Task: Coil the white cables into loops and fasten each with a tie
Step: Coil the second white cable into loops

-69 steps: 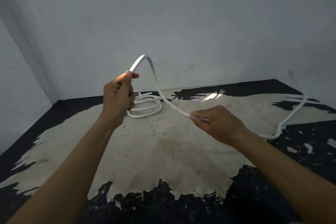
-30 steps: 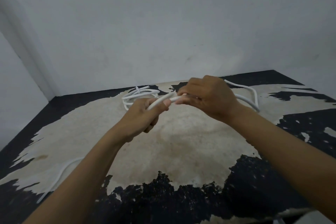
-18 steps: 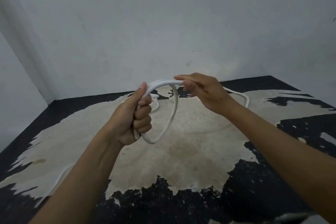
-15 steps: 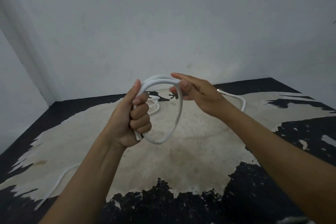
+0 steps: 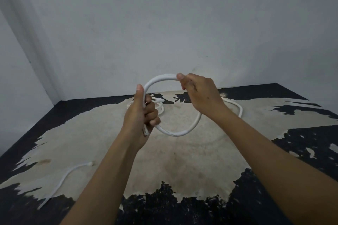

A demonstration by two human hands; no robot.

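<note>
A white cable forms one round loop held up in front of me. My left hand is shut around the loop's left side, with the cable's cut end sticking out below the fist. Pinching the top of the loop is my right hand, thumb on the arc. The cable's loose run trails from behind the right hand onto the floor at the right. A coiled white cable lies on the floor behind my left hand, partly hidden.
Another white cable lies loose on the floor at the lower left. The floor is worn pale concrete with black paint patches. Grey walls close the corner just behind the coil.
The loop has grown wider and rounder. My right hand has slid along the top arc to the right and closed on it. The left hand has kept its grip.
</note>
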